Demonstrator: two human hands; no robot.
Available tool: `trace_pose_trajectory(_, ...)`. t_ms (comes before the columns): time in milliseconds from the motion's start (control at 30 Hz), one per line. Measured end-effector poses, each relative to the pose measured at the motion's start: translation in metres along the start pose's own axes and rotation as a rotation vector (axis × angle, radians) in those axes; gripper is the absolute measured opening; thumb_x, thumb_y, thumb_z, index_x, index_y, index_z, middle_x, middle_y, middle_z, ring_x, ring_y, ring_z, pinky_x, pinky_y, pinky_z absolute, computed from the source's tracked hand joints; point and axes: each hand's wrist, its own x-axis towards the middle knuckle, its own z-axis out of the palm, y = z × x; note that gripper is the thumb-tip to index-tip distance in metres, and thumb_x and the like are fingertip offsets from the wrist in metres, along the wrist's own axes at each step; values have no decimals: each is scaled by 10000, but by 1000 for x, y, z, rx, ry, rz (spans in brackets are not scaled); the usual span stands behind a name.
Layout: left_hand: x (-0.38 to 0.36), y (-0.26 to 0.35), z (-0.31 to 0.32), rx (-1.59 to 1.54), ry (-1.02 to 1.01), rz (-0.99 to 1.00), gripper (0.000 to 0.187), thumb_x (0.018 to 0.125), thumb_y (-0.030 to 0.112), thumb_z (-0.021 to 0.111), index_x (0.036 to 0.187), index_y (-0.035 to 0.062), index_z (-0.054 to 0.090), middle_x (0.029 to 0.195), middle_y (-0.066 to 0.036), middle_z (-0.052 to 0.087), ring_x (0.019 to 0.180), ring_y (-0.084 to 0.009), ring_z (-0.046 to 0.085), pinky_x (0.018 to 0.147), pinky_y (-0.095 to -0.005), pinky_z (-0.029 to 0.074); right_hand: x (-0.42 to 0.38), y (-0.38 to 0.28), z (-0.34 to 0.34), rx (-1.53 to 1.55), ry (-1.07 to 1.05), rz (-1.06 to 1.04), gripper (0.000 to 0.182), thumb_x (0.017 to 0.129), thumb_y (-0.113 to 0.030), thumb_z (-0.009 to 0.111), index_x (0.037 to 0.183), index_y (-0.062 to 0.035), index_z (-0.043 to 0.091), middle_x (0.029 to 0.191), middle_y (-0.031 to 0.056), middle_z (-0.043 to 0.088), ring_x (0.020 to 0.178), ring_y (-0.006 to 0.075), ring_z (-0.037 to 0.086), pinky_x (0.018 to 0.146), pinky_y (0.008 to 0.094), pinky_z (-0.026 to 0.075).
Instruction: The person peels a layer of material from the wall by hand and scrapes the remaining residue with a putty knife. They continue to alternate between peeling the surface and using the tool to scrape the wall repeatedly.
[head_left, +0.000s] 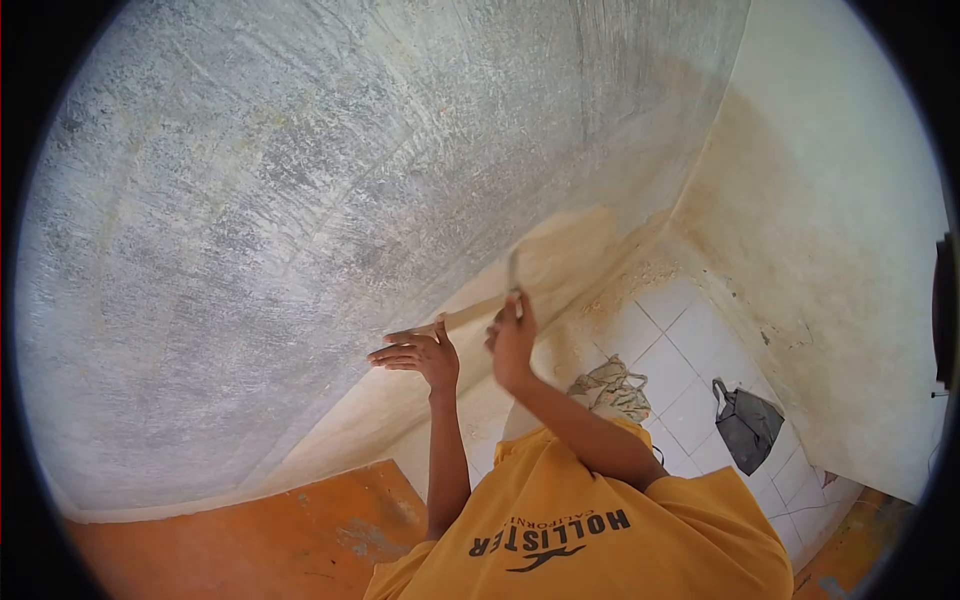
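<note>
My right hand (pixel 513 338) is closed around the handle of a thin scraper (pixel 514 265), its blade pointing up toward the wall. The blade is seen nearly edge-on, so its width is hard to judge. To the left, my left hand (pixel 422 358) has its fingers stretched out against the wall and the thumb spread, holding nothing. The wall (pixel 350 210) before me is rough, grey and scraped over most of its face. Along its lower part runs a smoother cream patch (pixel 570 245), beside the scraper.
A cream side wall (pixel 800 240) meets the scraped wall at a corner on the right. Crumbs of debris (pixel 650 272) lie at its foot. On the white floor tiles (pixel 670 320) are a crumpled cloth-like bag (pixel 612 388) and a dark grey bag (pixel 750 428). An orange surface (pixel 270 540) is at lower left.
</note>
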Motion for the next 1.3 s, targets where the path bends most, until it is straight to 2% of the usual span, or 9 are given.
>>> trace_pose_trajectory(100,-3,-4,7,15,22,25,1181,991,665,467,1490,-140,-240,1401,-592,-261,1346,-754,-204,1077,-813,52,20,-17,-12,24,-35,32,363,1069,-387,540,1378,-205,484,723,-66,394,540,37,357,445,190,271)
trace_pose_trajectory(167,-3,-6,10,-6,20,15,1179,994,661,466,1489,-138,-245,1399,-591,-265,1339,-758,-210,1077,-813,55,-4,-14,-3,-15,-74,40,346,1074,-394,527,1356,-197,492,689,-69,369,508,27,305,426,206,232)
trace_pose_trajectory(267,-2,-3,3,-58,-28,-30,1232,965,705,476,1484,-123,-274,1432,-535,-321,1356,-704,-278,1113,-779,-1,-19,-20,-1,-21,-151,64,380,1076,-407,520,1389,-192,498,648,-80,333,491,16,261,411,208,200)
trace_pose_trajectory(467,-1,-6,7,-27,7,2,1217,975,693,468,1482,-120,-282,1423,-529,-343,1351,-696,-300,1107,-789,25,-27,-3,-3,-70,-158,6,407,1081,-406,507,1429,-195,486,673,-74,354,499,16,275,415,200,215)
trace_pose_trajectory(567,0,-2,1,-8,3,7,1183,991,699,409,1481,-131,-277,1404,-583,-274,1323,-761,-230,1075,-812,84,2,-6,-7,-106,-60,-53,437,1077,-417,518,1445,-185,479,684,-71,358,515,17,301,421,194,229)
trace_pose_trajectory(767,0,-7,9,9,41,15,1227,961,733,435,1486,-100,-297,1432,-521,-343,1352,-712,-268,1096,-798,80,-17,-19,-7,-117,-156,-7,464,1083,-402,502,1481,-168,454,669,-78,344,499,13,281,417,200,220)
trace_pose_trajectory(1033,0,-6,7,-15,31,18,1258,940,757,452,1492,-92,-295,1434,-519,-344,1344,-722,-268,1080,-810,99,-17,-18,-4,-105,-171,10,410,1082,-391,508,1419,-158,490,643,-88,329,484,7,273,405,205,217)
trace_pose_trajectory(1233,-1,-8,7,-25,26,14,1258,939,754,462,1497,-76,-300,1427,-526,-342,1337,-726,-274,1071,-817,100,-23,-2,-7,-142,-166,-72,428,1081,-389,511,1442,-163,474,661,-86,343,486,6,271,404,199,210)
trace_pose_trajectory(1300,1,-6,5,-24,24,18,1255,942,751,464,1498,-73,-303,1425,-530,-339,1336,-728,-273,1070,-817,100,-14,-17,-4,-110,-152,-3,432,1079,-387,514,1449,-168,471,667,-85,345,490,7,270,407,198,210)
